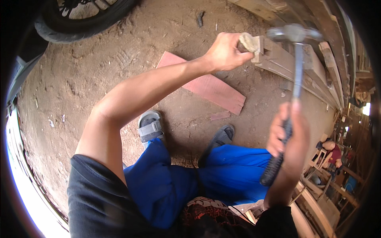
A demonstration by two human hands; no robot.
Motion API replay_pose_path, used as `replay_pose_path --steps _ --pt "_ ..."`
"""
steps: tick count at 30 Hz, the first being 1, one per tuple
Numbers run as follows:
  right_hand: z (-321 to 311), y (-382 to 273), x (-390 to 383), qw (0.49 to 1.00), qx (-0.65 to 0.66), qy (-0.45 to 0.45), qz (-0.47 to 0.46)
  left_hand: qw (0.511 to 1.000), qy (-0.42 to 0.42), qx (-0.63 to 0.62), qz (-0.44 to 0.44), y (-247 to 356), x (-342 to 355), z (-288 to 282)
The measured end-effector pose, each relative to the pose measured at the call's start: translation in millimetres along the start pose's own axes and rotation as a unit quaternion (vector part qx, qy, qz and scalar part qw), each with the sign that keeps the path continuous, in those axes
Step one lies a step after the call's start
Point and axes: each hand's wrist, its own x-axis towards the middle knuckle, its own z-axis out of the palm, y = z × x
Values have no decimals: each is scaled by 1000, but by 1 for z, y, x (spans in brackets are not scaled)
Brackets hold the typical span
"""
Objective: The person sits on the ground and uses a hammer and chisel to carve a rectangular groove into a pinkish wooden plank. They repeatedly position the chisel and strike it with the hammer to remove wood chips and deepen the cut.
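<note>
My left hand (227,52) is closed round a wooden handle (248,42) with a pale, frayed, rounded top. It looks like a chisel's handle, but any blade is hidden. This handle stands at the near end of a long timber beam (278,68), next to a small raised block of wood (258,47). In my right hand (291,129) is a hammer (297,75) with a metal shaft and black ribbed grip. Its blurred head is raised above the beam, to the right of my left hand and apart from the handle.
A reddish plank (210,92) lies on the dirt floor (95,79) beyond my sandals, with a small offcut (220,115) beside it. More timber (335,65) is stacked at right. A vehicle wheel (83,20) stands far left. Another person (331,154) sits at far right among wood pieces.
</note>
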Motion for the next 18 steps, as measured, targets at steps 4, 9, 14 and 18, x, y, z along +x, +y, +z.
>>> replay_pose_path --steps 4,9,14,18 --pt "1 0 -14 983 59 83 -151 999 -27 1 -23 5 -6 -2" --pt "3 9 -1 998 -53 -11 42 1000 -2 7 -11 -1 -7 -2" --pt "-12 7 -10 996 -2 37 -76 997 -48 43 -35 5 -2 3" --pt "-3 17 -6 999 -44 8 -28 999 0 30 20 -8 -4 12"
